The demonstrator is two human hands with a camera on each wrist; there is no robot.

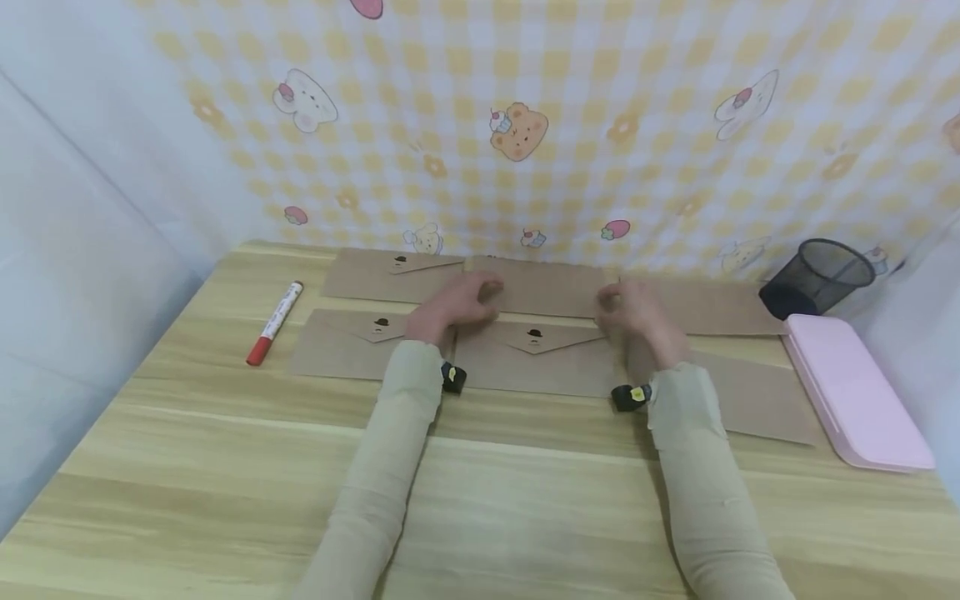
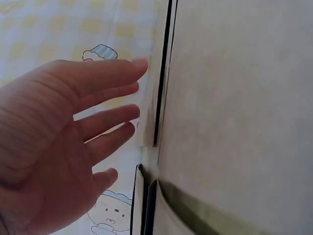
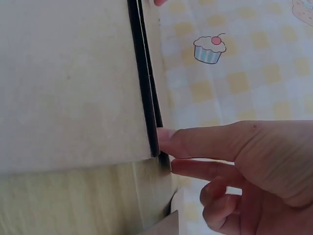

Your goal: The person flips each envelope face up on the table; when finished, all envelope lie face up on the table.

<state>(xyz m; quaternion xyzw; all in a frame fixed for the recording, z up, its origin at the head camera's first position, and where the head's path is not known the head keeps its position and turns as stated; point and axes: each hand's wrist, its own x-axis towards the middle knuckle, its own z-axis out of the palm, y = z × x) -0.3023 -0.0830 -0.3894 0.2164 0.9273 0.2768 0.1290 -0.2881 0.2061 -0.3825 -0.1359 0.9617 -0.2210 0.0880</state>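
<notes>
Brown paper envelopes lie in two rows across the back of the table. Over the left end of the back middle envelope (image 1: 540, 287) is my left hand (image 1: 457, 308), its fingers loosely bent. In the left wrist view those fingers (image 2: 110, 117) are spread beside a paper edge and grip nothing. My right hand (image 1: 645, 321) is at that envelope's other end. Its thumb and index finger pinch a corner in the right wrist view, the thumb (image 3: 190, 142) right on the edge. The front middle envelope (image 1: 540, 367) has a pointed flap with a hat print.
At left lies a marker (image 1: 275, 323) with a red cap. A black mesh pen holder (image 1: 817, 275) leans tilted at the back right, next to a pink case (image 1: 858, 392). Behind the table hangs a yellow checked cloth (image 1: 570, 108).
</notes>
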